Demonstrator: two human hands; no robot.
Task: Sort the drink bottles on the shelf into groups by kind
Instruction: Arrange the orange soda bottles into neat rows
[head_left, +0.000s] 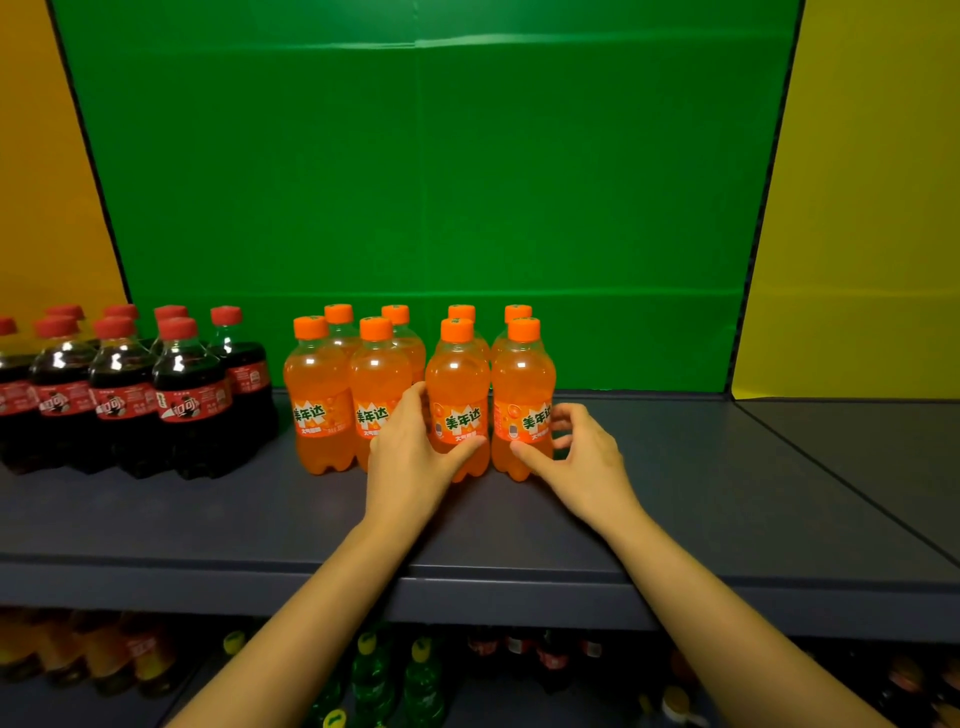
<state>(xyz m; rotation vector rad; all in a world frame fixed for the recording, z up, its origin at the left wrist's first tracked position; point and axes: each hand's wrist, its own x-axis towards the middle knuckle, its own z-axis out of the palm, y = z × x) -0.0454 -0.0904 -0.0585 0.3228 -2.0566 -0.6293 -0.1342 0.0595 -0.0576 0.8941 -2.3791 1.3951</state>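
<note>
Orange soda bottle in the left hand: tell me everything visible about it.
The clear plastic bottle of orange soda stands upright on the dark grey shelf, third from left in the front row. It has an orange screw cap and an orange label with green characters, and looks full. The left hand grips its lower half, thumb across the front.
</note>
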